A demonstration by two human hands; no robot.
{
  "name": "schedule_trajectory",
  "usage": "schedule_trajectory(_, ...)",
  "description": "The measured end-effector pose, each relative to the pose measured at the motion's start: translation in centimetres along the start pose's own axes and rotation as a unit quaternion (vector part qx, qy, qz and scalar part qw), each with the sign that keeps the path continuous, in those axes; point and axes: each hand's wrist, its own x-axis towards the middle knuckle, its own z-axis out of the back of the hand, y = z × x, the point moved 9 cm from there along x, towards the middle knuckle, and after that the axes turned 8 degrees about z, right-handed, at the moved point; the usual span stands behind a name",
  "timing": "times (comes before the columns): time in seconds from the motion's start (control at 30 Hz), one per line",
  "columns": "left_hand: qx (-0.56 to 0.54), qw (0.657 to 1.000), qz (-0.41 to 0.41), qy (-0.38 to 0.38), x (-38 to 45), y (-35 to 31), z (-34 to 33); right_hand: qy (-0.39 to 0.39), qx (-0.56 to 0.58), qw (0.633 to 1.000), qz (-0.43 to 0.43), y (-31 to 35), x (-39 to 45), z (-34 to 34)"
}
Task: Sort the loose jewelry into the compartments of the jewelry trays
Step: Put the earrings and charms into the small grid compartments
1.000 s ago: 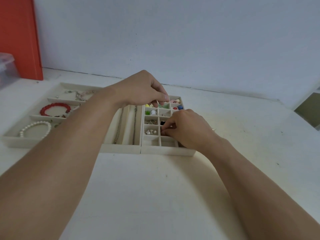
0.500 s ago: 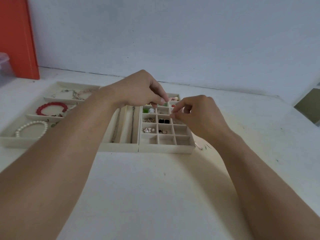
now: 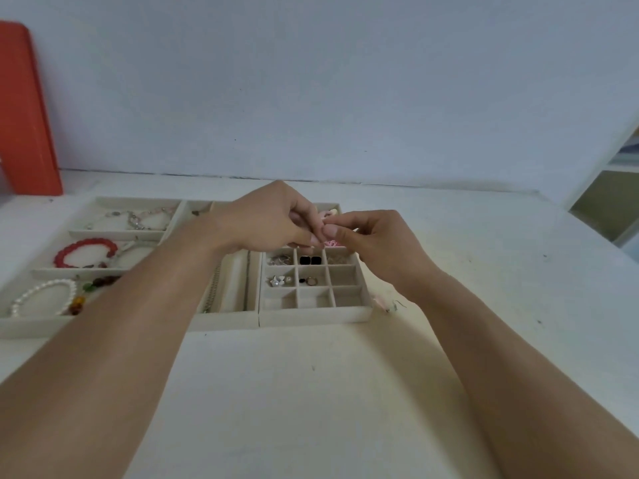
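No readable writing anywhere. Pearl bracelet point(image 3: 43, 296) and red bracelet point(image 3: 84, 252) sat in the left tray point(image 3: 20, 326); left hand point(image 3: 266, 219) and right hand point(image 3: 375, 242) both pinched a tiny pink piece point(image 3: 331, 242) above the grid tray point(image 3: 314, 314); loose earrings point(image 3: 387, 304) lay just right of it.

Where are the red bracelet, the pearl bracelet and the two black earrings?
red bracelet point(image 3: 69, 252): head view, on the beads at its left side.
pearl bracelet point(image 3: 39, 291): head view, on its upper beads.
black earrings point(image 3: 305, 260): head view, on the left one.
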Motion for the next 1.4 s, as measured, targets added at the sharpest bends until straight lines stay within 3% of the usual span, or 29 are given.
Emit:
schedule_trajectory(0.43, 0.006, 1.000, 0.008, 0.007, -0.1, -0.5, -0.6, -0.002, 0.050, 0.998, -0.026, -0.3, -0.4, -0.5)
schedule_trajectory(0.63, 0.018, 1.000, 0.005, -0.008, 0.2, -0.4, -0.9, 0.010, 0.017, 1.000, -0.005, 0.5, -0.7, -0.3)
schedule_trajectory(0.9, 0.047, 0.998, 0.029, -0.041, -0.2, -0.3, 0.0, -0.077, -0.061, 0.995, 0.013, 0.8, -0.7, 1.3)
schedule_trajectory(1.03, -0.030, 0.999, 0.027, -0.023, -0.5, -0.5, 0.3, -0.122, -0.122, 0.983, 0.064, 1.4, -0.8, 2.0)
schedule_trajectory(1.2, -0.035, 0.999, 0.025, -0.006, -0.2, -0.6, -0.7, -0.112, -0.197, 0.968, 0.109, 2.2, -0.9, 1.6)
schedule_trajectory(1.4, -0.028, 0.999, 0.006, -0.035, 0.0, -0.6, -0.3, -0.113, -0.193, 0.964, 0.146, 2.8, -1.1, 1.5)
